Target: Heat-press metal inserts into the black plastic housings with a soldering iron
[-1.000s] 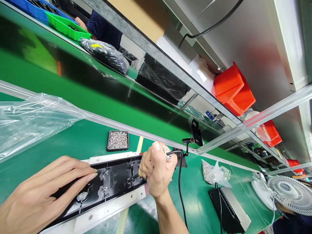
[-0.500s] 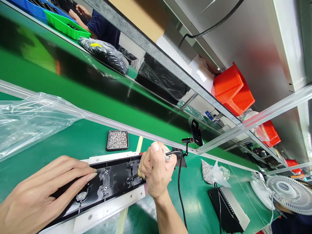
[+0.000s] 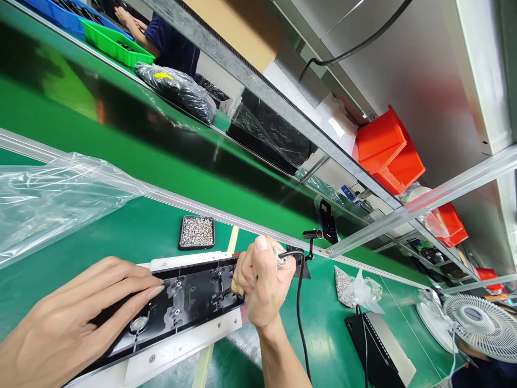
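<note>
Black panel (image 3: pixel 189 302) under left hand (image 3: pixel 72 323); right hand (image 3: pixel 262 283) seemingly clutches screwdriver (image 3: pixel 278 257).

Green table (image 3: pixel 121 231) in front, glossy green belt (image 3: pixel 121 129) behind it, split by a metal rail (image 3: pixel 169 199). Metal shelf frame (image 3: pixel 250 75) runs diagonally overhead, cardboard box (image 3: pixel 238 27) on it. Red bins (image 3: pixel 388 151) stacked under the frame at right, more red ones (image 3: pixel 450 223) further down. Grey wall panel (image 3: pixel 424 70) top right, black cable (image 3: pixel 355 46) across it. White fan (image 3: pixel 480 326) at lower right edge. Green tray (image 3: pixel 113 46) and blue tray (image 3: pixel 48 11) on far side of belt, beside a person's dark sleeve (image 3: pixel 173 46). Lighting bright, even, glare on belt.
</note>
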`<state>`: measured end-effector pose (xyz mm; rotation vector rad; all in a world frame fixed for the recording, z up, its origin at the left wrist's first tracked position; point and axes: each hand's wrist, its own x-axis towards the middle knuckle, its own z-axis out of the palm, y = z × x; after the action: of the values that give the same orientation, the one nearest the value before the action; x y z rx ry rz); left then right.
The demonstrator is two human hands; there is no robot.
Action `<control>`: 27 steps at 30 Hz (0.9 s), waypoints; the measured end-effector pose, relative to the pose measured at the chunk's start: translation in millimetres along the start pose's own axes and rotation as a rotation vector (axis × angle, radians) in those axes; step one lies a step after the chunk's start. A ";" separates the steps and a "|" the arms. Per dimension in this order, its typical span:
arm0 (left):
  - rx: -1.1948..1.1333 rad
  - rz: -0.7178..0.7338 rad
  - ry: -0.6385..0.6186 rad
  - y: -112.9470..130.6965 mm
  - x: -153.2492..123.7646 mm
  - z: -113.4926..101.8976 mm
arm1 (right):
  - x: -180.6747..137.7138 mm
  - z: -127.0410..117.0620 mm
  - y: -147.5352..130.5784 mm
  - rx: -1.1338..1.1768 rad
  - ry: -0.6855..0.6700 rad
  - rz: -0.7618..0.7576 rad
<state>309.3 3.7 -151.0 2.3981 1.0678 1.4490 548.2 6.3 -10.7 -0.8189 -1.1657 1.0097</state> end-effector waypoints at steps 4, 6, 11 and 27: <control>-0.076 -0.083 0.014 13.3 7.7 -4.3 | 0.4 0.4 0.0 0.019 -0.018 0.009; -0.104 -0.112 0.034 18.7 9.5 -4.6 | 0.2 0.5 0.3 0.026 -0.021 0.002; -0.139 -0.135 0.046 22.1 10.1 -4.8 | -0.6 0.1 0.4 0.009 -0.016 0.012; -0.084 -0.080 0.074 13.1 7.7 -0.1 | -1.8 0.1 -0.7 -0.013 -0.004 0.005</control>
<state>317.9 -1.1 -139.5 2.2353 1.0826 1.5344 548.1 4.4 -10.7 -0.8310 -1.1758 1.0094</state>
